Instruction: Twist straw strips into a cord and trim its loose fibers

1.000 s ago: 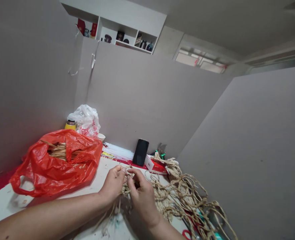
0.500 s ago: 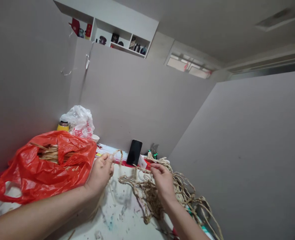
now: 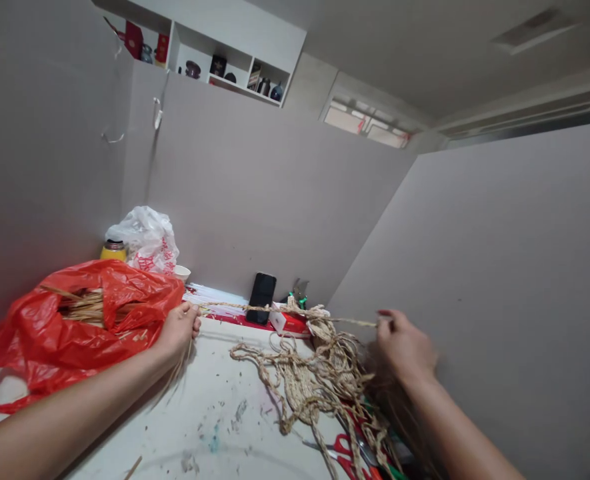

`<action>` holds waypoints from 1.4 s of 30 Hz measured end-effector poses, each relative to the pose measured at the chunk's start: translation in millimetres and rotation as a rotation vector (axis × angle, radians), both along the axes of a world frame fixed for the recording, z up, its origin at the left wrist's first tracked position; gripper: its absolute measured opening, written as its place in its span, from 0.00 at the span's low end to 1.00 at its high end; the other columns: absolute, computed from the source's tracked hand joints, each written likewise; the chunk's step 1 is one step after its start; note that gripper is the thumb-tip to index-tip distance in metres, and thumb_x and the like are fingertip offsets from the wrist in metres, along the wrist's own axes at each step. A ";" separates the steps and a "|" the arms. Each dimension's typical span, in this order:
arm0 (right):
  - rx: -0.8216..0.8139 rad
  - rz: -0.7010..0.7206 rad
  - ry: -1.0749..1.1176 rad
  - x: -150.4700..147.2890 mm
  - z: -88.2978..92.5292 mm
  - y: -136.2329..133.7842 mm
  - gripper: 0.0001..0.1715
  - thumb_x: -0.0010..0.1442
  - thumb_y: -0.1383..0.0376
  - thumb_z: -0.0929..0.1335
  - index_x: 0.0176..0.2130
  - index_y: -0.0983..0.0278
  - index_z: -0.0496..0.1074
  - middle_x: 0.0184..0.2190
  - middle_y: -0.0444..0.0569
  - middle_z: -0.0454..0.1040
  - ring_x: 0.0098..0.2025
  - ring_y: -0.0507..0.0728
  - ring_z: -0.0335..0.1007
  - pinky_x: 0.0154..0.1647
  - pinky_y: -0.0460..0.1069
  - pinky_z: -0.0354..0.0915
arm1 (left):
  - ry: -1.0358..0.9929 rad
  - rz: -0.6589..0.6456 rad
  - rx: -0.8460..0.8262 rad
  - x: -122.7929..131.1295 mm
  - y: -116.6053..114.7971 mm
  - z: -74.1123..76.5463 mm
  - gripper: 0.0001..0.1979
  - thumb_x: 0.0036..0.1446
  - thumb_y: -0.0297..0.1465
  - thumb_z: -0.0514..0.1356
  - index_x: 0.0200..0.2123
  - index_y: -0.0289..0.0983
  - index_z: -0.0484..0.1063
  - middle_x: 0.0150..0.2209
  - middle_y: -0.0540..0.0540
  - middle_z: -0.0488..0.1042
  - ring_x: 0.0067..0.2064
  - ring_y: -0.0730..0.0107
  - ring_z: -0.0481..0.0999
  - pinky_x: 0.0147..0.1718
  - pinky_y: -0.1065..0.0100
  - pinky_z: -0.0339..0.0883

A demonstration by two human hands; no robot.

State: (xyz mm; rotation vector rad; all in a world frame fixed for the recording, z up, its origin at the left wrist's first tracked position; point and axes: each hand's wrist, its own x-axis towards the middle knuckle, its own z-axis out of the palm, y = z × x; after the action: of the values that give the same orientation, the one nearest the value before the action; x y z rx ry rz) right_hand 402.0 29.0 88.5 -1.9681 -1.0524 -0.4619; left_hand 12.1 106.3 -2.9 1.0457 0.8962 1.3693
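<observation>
A thin braided straw cord (image 3: pixel 339 319) stretches almost level between my two hands, above the table. My left hand (image 3: pixel 179 331) pinches its left end, and loose strands hang down below the fingers. At the right my right hand (image 3: pixel 407 347) is closed on the other end, slightly blurred. Beneath the cord lies a tangled heap of braided straw rope (image 3: pixel 299 380), spilling toward the table's right edge. Red-handled scissors (image 3: pixel 342 447) lie partly under the rope.
A red plastic bag (image 3: pixel 139 300) holding straw strips (image 3: pixel 82 307) sits at the left. Behind it are a white plastic bag (image 3: pixel 149 240), a yellow jar (image 3: pixel 113 251) and a paper cup (image 3: pixel 181 273). A phone (image 3: pixel 261 297) leans at the back. Grey partitions (image 3: pixel 235 193) enclose the stained white table (image 3: pixel 215 387).
My right hand has moved far to the right, drawing the cord from slack to straight. My left hand has shifted a little left. The view has shifted slightly, revealing the scissors.
</observation>
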 end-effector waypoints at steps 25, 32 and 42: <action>0.017 1.131 0.957 -205.6 -43.2 8.8 0.05 0.47 0.65 0.68 0.26 0.63 0.67 0.29 0.43 0.72 0.28 0.50 0.66 0.30 0.46 0.65 | 0.009 -0.669 0.008 26.9 -51.6 11.3 0.19 0.51 0.46 0.61 0.31 0.35 0.67 0.27 0.49 0.71 0.24 0.77 0.67 0.21 0.75 0.59; 0.022 1.096 1.467 -205.9 -58.6 -7.7 0.09 0.42 0.67 0.71 0.24 0.65 0.67 0.22 0.42 0.70 0.22 0.48 0.65 0.22 0.42 0.63 | 0.141 -0.482 0.270 27.8 -61.6 18.7 0.15 0.59 0.41 0.54 0.29 0.36 0.68 0.32 0.45 0.72 0.41 0.65 0.72 0.38 0.65 0.66; -0.159 0.828 1.859 -201.3 -61.9 -8.2 0.06 0.47 0.72 0.68 0.22 0.67 0.65 0.15 0.40 0.67 0.15 0.47 0.63 0.13 0.40 0.61 | 1.003 -0.198 1.165 11.8 -54.6 6.1 0.09 0.57 0.22 0.50 0.36 0.36 0.68 0.41 0.41 0.72 0.43 0.64 0.69 0.41 0.65 0.65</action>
State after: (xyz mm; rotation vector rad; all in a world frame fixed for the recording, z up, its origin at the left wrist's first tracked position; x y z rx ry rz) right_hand 200.7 20.7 26.7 -1.0290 -0.4213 1.6181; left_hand 23.9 51.7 3.2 2.7785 0.5546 1.1109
